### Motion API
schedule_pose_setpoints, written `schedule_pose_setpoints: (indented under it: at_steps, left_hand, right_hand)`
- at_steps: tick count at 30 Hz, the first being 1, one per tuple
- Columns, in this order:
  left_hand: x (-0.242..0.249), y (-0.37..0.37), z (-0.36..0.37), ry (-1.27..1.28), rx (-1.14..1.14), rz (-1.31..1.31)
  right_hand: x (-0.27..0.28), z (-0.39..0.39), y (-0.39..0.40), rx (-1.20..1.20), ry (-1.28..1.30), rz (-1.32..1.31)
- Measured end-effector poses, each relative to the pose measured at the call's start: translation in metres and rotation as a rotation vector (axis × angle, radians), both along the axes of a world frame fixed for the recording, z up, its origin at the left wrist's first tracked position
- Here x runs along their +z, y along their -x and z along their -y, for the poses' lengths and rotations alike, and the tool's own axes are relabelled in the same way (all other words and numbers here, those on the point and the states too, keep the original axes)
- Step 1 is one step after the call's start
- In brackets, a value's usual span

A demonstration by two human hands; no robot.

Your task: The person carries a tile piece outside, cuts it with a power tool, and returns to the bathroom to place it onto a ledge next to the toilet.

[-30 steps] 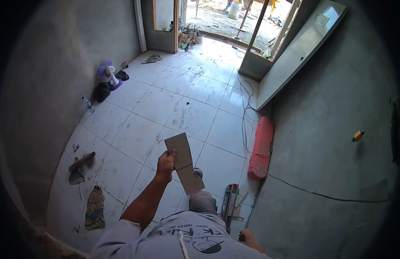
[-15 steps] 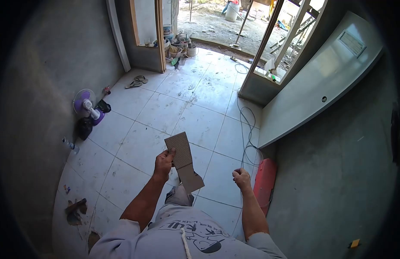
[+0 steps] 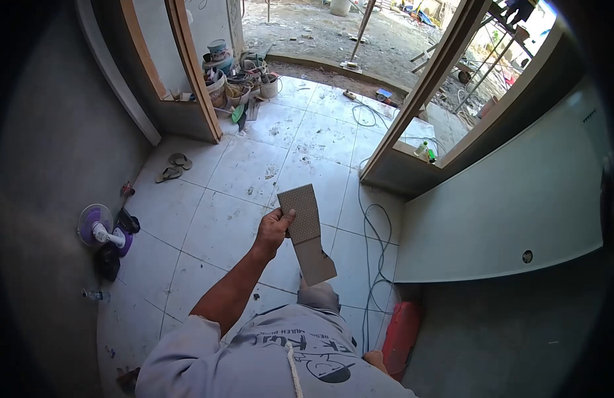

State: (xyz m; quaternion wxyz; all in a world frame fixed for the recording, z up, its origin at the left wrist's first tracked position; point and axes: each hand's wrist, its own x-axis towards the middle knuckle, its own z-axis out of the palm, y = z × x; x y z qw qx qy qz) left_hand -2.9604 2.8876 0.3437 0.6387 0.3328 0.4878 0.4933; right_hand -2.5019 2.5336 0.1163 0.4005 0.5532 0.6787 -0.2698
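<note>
My left hand [image 3: 272, 232] is closed on the edge of a cut piece of tile [image 3: 307, 232], thumb on the near face. The tile is a long grey-brown strip with a dimpled pattern on its upper part. Its lower part is smoother, with a notch on the right edge. It is held up in front of my body, over the white tiled floor [image 3: 234, 225]. Low beside my shirt, my right hand [image 3: 374, 360] shows only in part, close to the red case [image 3: 401, 338]. Its fingers are hidden.
A grey cable [image 3: 368, 265] lies looped on the floor at right, beside a leaning white door [image 3: 492, 225]. Sandals [image 3: 174, 167], a purple fan [image 3: 105, 229] and a plastic bottle [image 3: 95, 295] line the left wall. Buckets [image 3: 217, 86] stand by the doorway.
My view has shifted toward the doorway. My left hand, still gripping the tile, has moved slightly up and right. My right hand has dropped down beside my body.
</note>
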Motion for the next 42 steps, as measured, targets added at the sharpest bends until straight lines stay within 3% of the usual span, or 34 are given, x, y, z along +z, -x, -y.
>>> schedule_pose_setpoints:
  at_steps: [2,6,8,10,12,14,16,17,19,20,23,25,28,32,33,34,35,38,40,42]
  left_hand:
    - [-0.007,-0.003,-0.071,0.005,0.043,0.078]
    - [-0.008,-0.006,-0.220,0.038,0.184,0.073]
    - [-0.005,-0.003,-0.281,0.045,0.159,0.053]
    - [-0.008,-0.001,-0.350,0.045,0.183,0.085]
    - [-0.016,0.000,-0.421,0.071,0.210,0.108]
    - [-0.035,-0.001,-0.491,0.086,0.193,0.146]
    - [-0.056,-0.006,-0.575,0.141,0.179,0.167]
    - [-0.070,-0.010,-0.618,0.146,0.180,0.158]
    - [-0.065,-0.017,-0.702,0.184,0.121,0.133]
    - [-0.062,-0.022,-0.735,0.238,0.082,0.108]
    - [-0.047,-0.035,-0.852,0.221,-0.006,0.059]
    - [-0.037,-0.045,-0.922,0.190,-0.064,0.009]
    - [-0.042,-0.069,-1.013,0.205,-0.092,-0.011]
    - [-0.072,-0.109,-1.114,0.211,-0.056,0.022]
    - [-0.079,-0.120,-1.137,0.224,-0.044,0.041]
    - [-0.085,-0.130,-1.157,0.253,-0.030,0.060]
    - [-0.090,-0.142,-1.187,0.256,-0.018,0.060]
    - [-0.104,-0.165,-1.247,0.342,0.027,0.088]
    - [-0.109,-0.187,-1.290,0.272,0.005,0.141]
    - [-0.110,-0.203,-1.338,0.298,0.039,0.140]
  right_hand:
    - [-0.040,-0.057,-0.006,-0.014,0.223,0.041]
    - [0.016,-0.333,0.034,-0.027,-0.146,-0.025]
    - [0.072,-0.498,0.066,-1.065,-0.283,-0.315]
    - [0.091,-0.645,0.077,-1.137,-0.525,-0.661]
    - [0.134,-0.774,0.096,-0.994,-0.686,-0.961]
    - [0.168,-0.875,0.117,-0.838,-0.809,-1.010]
    - [0.152,-0.952,0.125,-0.934,-0.802,-1.074]
    - [0.148,-0.988,0.129,-1.014,-0.776,-1.132]
    - [0.128,-1.025,0.127,-1.129,-0.703,-0.948]
    - [0.115,-1.035,0.122,-1.253,-0.547,-0.902]
    - [0.078,-1.048,0.101,-1.311,-0.507,-0.773]
    - [0.099,-1.065,0.096,-1.498,-0.395,-0.718]
    - [0.081,-1.097,0.077,-1.663,-0.287,-0.598]
    - [0.022,-1.191,0.040,-1.572,-0.226,-0.540]
    - [-0.019,-1.219,0.022,-1.376,-0.312,-0.508]
    - [-0.020,-1.249,0.013,-1.181,-0.378,-0.465]
    - [-0.019,-1.287,-0.005,-1.180,-0.316,-0.457]
    - [-0.001,-1.408,-0.060,-0.953,-0.497,-0.440]
    - [0.022,-1.490,-0.096,-0.941,-0.504,-0.435]
    - [0.078,-1.581,-0.106,-1.147,-0.512,-0.489]
